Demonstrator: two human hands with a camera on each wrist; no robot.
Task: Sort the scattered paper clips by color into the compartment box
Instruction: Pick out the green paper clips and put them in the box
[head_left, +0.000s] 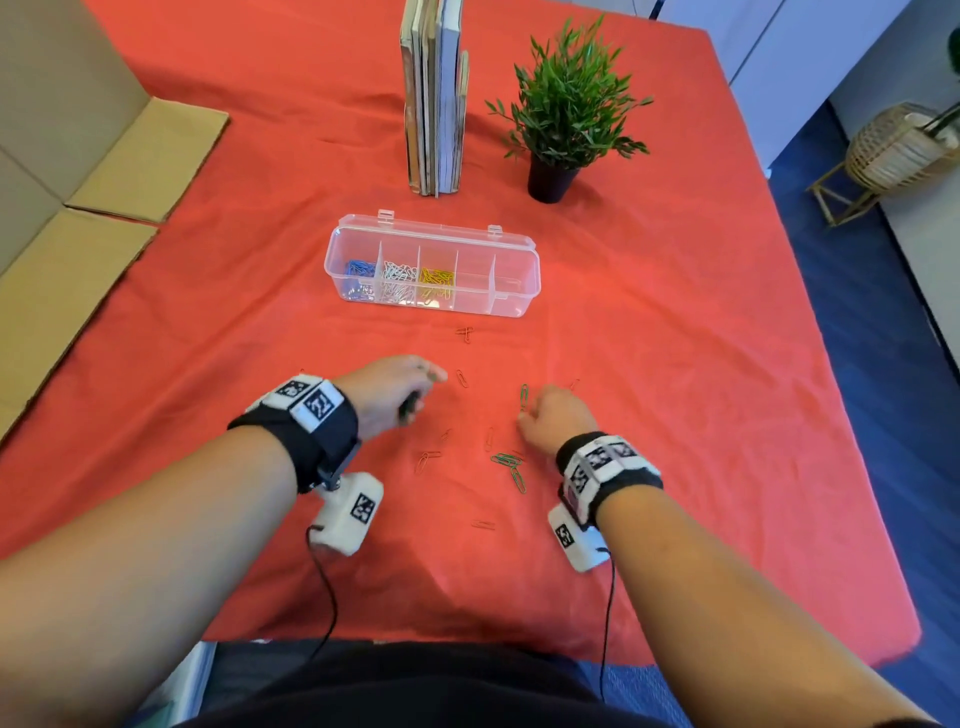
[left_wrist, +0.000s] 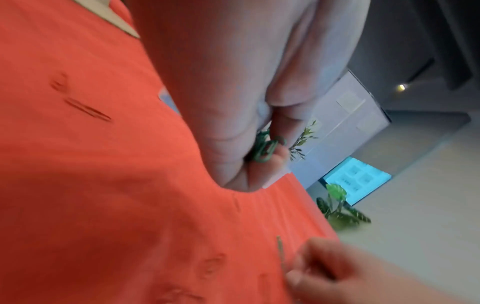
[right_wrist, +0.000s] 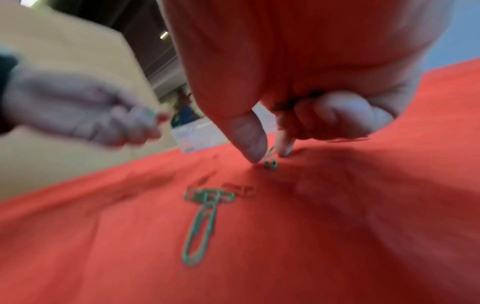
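A clear compartment box (head_left: 511, 299) stands open mid-table, with blue, white and yellow paper clips in its three left compartments. Red clips (head_left: 462, 378) and green clips (head_left: 506, 460) lie scattered on the red cloth in front of it. My left hand (head_left: 415, 387) is curled round a few green clips (left_wrist: 267, 149), just above the cloth. My right hand (head_left: 535, 415) has its thumb and forefinger down on either side of a green clip (right_wrist: 270, 162), and its curled fingers hold more green wire (right_wrist: 293, 102). A small cluster of green clips (right_wrist: 207, 195) and one long one (right_wrist: 198, 230) lie nearer to me.
Upright books (head_left: 436, 98) and a potted plant (head_left: 566, 104) stand behind the box. Flattened cardboard (head_left: 78, 182) covers the left side. The table's right edge (head_left: 810, 338) drops to a blue floor with a wicker stand (head_left: 893, 150).
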